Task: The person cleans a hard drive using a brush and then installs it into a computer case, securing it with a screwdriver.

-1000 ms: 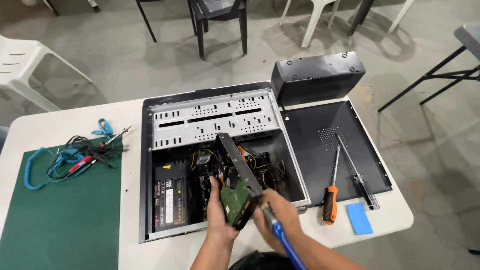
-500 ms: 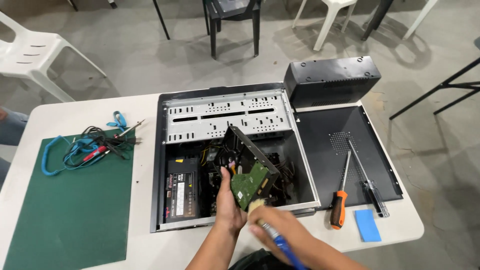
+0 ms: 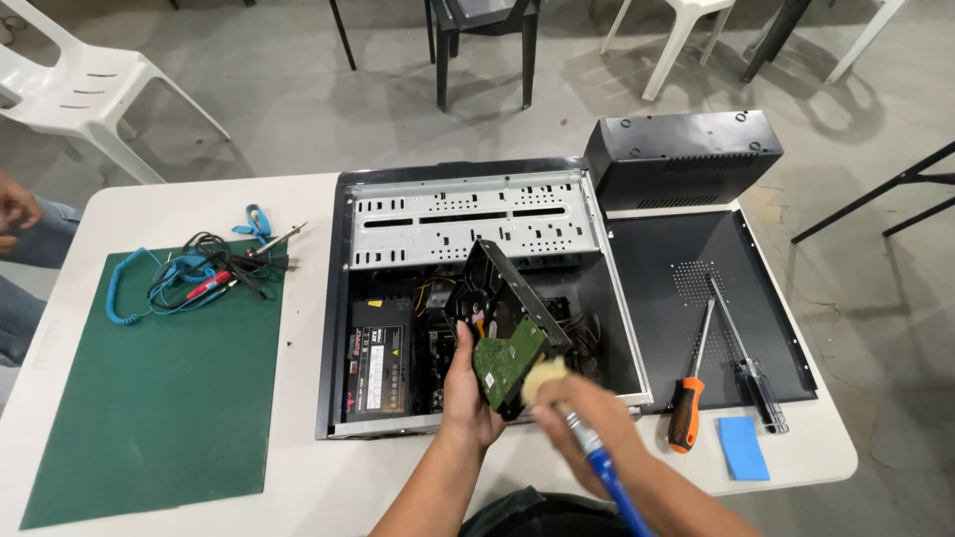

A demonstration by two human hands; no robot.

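My left hand [image 3: 466,390] grips a hard drive [image 3: 499,323] from below, holding it tilted over the open computer case [image 3: 477,214], with its green circuit board facing me. My right hand [image 3: 587,423] holds a blue-handled brush [image 3: 602,467]; its pale bristles touch the lower edge of the drive's board. Inside the case I see a black power supply [image 3: 378,356] at the left and loose cables behind the drive.
A green mat [image 3: 159,398] lies at the left with a tangle of cables and a blue coiled strap [image 3: 204,273]. The case's black side panel [image 3: 696,298] at the right carries two screwdrivers [image 3: 691,383]; a blue pad [image 3: 743,447] lies near the table edge. A black box [image 3: 681,159] stands behind. Another person's hand [image 3: 15,204] shows at far left.
The view has shifted slightly. The drive stays in my left hand, and my right hand has brought the brush up against the green board.
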